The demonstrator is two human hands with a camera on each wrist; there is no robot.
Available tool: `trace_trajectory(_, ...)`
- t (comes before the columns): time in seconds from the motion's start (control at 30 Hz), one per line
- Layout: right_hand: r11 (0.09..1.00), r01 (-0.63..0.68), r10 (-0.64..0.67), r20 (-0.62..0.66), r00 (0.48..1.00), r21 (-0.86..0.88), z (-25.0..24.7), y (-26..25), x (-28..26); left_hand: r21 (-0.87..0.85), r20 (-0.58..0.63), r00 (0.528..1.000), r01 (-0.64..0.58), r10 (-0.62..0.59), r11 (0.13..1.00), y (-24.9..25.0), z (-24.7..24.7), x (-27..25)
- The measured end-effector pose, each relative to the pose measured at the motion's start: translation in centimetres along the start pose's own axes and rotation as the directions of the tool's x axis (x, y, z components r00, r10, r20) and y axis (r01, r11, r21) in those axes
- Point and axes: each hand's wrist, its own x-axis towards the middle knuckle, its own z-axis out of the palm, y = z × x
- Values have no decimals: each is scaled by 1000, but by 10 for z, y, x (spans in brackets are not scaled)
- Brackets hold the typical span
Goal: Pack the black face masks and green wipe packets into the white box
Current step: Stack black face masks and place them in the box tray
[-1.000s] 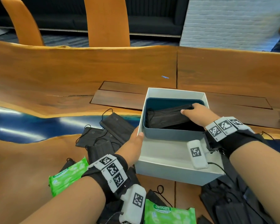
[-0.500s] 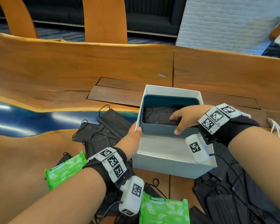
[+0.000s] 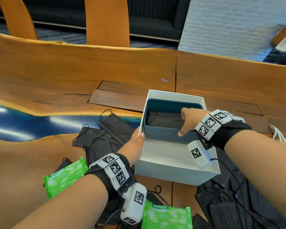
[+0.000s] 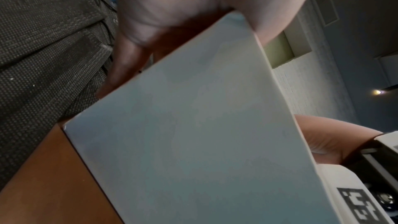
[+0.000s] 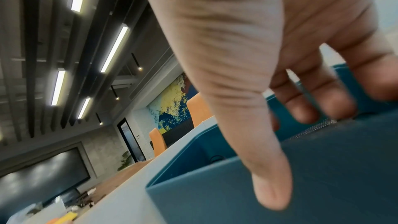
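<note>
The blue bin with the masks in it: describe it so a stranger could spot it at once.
On the wooden table stands an open white box, held at its left wall by the left hand. Inside, against the far wall, sits the blue bin, black masks lying in it and the right hand over its near right rim. It is the only blue container here.

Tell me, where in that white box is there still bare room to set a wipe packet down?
The white box has a bare floor strip between its near wall and the blue tray. The tray already holds black masks, with the right hand over its rim. Left of the box, loose masks crowd the table.
</note>
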Motion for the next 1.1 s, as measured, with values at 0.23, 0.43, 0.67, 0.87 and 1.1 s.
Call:
trace_trajectory(0.23, 995, 79, -78, -31, 996, 60, -6, -4, 6, -10, 20, 1000, -7, 7, 1000, 2, -1, -2)
trace_trajectory(0.43, 996, 92, -93, -29, 995, -8, -6, -11, 11, -18, 25, 999, -19, 19, 1000, 1, -1, -2)
trace_trajectory(0.67, 985, 150, -159, -132, 978, -82, -2, -6, 2, -5, 31, 999, -33, 33, 999, 1, -1, -3)
trace_trajectory(0.87, 991, 116, -126, -175, 977, -66, -4, -2, 5, -9, 14, 1000, -6, 6, 1000, 5, -1, -7)
trace_trajectory(1.1, 995, 89, -92, -83, 992, -32, -6, -4, 22, -30, 20, 1000, 7, -6, 1000, 4, 0, -4)
